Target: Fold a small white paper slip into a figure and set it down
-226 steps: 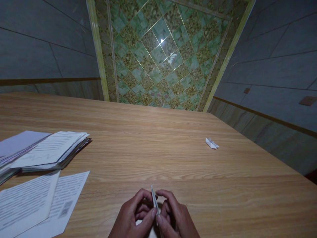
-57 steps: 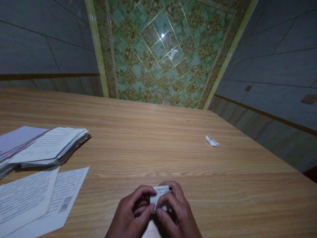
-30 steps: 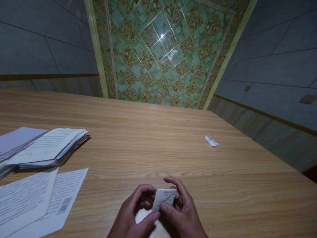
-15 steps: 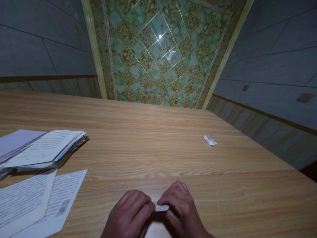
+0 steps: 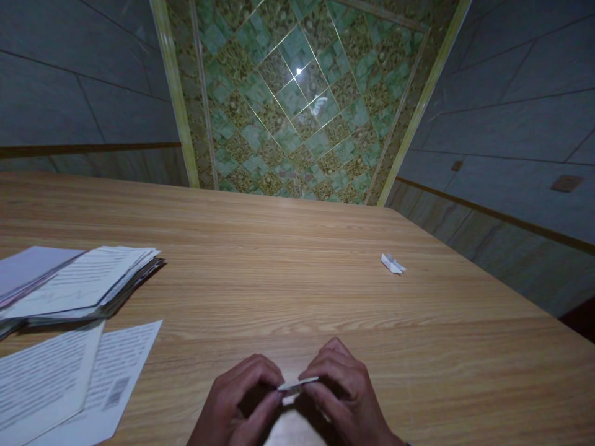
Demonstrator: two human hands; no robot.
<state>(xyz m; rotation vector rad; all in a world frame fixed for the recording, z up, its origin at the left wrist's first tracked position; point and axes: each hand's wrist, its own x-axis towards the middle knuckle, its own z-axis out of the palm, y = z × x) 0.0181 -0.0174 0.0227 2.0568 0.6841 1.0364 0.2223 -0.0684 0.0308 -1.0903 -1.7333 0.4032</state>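
Observation:
Between my two hands, low in the head view, is a small folded piece of white paper [image 5: 292, 387]. My left hand [image 5: 244, 396] pinches its left end between thumb and fingers. At the other end, my right hand [image 5: 341, 387] grips it with thumb below and fingers above. The paper is held just over the wooden table and seen nearly edge-on, so its folds are partly hidden by my fingers. A small folded paper shape [image 5: 393, 264] lies by itself farther off to the right.
A wooden table [image 5: 260, 266] spreads out in front of me. On the left sits a stack of papers [image 5: 93, 275], with loose printed sheets [image 5: 130, 359] nearer me. Beyond the far edge are a green patterned tiled floor [image 5: 297, 111] and grey walls [image 5: 520, 124].
The folded paper has tipped from a flatter pose to nearly edge-on. My left thumb has dropped away from my fingers, and my right thumb now shows under the paper.

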